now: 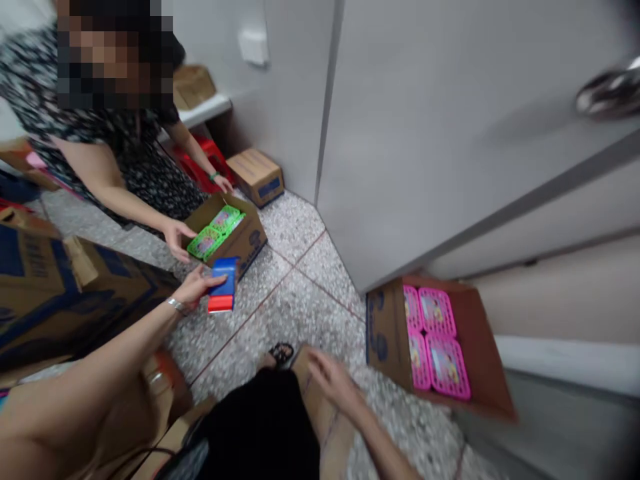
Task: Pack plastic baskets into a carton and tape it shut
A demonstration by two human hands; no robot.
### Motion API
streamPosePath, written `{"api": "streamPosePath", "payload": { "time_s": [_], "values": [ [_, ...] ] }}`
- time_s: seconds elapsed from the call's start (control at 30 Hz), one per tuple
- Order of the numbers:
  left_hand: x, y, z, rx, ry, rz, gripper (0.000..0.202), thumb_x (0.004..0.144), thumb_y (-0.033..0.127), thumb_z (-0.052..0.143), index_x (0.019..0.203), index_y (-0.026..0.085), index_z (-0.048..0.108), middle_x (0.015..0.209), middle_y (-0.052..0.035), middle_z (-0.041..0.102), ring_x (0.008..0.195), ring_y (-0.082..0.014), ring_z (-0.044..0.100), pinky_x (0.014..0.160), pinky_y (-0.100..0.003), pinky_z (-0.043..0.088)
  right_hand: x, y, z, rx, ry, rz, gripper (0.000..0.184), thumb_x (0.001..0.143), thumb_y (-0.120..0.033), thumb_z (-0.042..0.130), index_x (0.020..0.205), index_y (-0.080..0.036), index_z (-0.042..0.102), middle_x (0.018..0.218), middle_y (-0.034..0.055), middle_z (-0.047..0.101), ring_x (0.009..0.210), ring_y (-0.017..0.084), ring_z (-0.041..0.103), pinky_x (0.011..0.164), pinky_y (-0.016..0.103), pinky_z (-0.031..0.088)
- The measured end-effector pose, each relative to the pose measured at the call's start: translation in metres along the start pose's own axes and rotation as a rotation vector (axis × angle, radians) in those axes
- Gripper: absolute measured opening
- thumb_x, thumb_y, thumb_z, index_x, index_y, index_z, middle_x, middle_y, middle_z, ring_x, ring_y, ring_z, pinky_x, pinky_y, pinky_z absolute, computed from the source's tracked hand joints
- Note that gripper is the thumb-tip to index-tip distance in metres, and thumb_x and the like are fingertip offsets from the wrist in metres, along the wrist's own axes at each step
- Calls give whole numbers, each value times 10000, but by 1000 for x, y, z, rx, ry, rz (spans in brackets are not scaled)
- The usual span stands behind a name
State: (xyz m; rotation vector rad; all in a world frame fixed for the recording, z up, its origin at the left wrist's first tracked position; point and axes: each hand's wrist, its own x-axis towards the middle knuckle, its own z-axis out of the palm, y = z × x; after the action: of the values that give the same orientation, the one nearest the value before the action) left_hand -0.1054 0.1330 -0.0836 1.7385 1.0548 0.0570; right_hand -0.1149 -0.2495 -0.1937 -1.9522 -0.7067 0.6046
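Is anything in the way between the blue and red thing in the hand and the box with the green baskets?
Nothing visible is. The left hand holds the blue and red tape dispenser right beside the box. The other person's hand grips the box's near edge, off to the side.

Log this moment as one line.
left hand: holds blue-and-red tape dispenser | right hand: open above cardboard flap | co-worker's hand: on green-basket box
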Motion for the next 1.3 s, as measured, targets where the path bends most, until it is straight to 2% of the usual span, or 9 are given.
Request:
{"api": "streamPosePath", "payload": {
  "time_s": [0.1,0.17,0.23,0.37,0.5,0.67,0.87,1.07,1.3],
  "values": [
    [-58,-7,58,75,-556,-87,1205,648,211,831,1532,184,12,983,-75,728,806,-197,703,720,-301,583,21,-50,-38,13,46,-235,475,954,-385,489,1391,-197,476,1232,114,617,1121,235,586,990,405,475],
    [-89,-7,100,239,-937,-56,1233,557,234,880,1517,170,108,862,-40,723,718,-191,685,638,-277,557,35,-69,-62,-58,-87,-395,668,894,-456,603,1469,-204,374,1370,118,516,1245,250,497,1059,417,418],
    [-110,-5,137,371,-1228,39,1109,486,231,902,1426,130,322,741,-3,690,650,-174,659,558,-227,509,37,-70,-78,-126,-230,-394,855,808,-459,709,1503,-163,309,1379,158,478,1224,273,501,1024,413,441],
    [-133,0,186,456,-1549,-50,924,464,246,910,1272,159,471,674,28,660,546,-150,631,487,-211,484,-5,-43,-84,-74,-338,-192,1076,742,-492,761,1552,-146,142,1157,132,597,930,211,612,861,340,508],
    [-150,6,209,501,-1769,-188,726,498,301,910,1132,148,590,722,-11,695,583,-176,655,508,-252,516,-58,-16,-75,324,-422,-10,1226,755,-480,753,1536,-162,-137,999,55,660,815,170,640,758,277,522],
    [-156,19,234,575,-1839,-245,628,599,548,828,1069,169,659,809,-39,711,655,-167,648,596,-273,518,-102,-7,-54,856,-308,99,1319,713,-509,784,1508,-203,-222,1115,99,659,862,198,667,743,308,542],
    [-144,31,222,459,-1387,-96,758,572,823,650,941,163,699,901,-60,696,825,-183,637,729,-283,470,-158,1,-42,776,106,144,816,702,-506,797,1413,-254,487,1360,110,544,1202,300,553,1014,429,449],
    [-181,7,188,184,-1334,-237,688,633,747,686,962,144,693,895,-79,684,864,-199,616,740,-307,471,-186,10,-41,541,278,136,740,738,-540,754,1382,-247,535,1366,116,525,1273,301,479,1077,440,390],
    [-204,-9,205,129,-1315,-222,509,615,561,822,842,133,667,741,-2,638,662,-88,553,612,-209,413,-193,8,-35,459,305,156,712,771,-511,728,1397,-244,518,1379,125,506,1293,301,461,1082,445,389]
  ]
}}
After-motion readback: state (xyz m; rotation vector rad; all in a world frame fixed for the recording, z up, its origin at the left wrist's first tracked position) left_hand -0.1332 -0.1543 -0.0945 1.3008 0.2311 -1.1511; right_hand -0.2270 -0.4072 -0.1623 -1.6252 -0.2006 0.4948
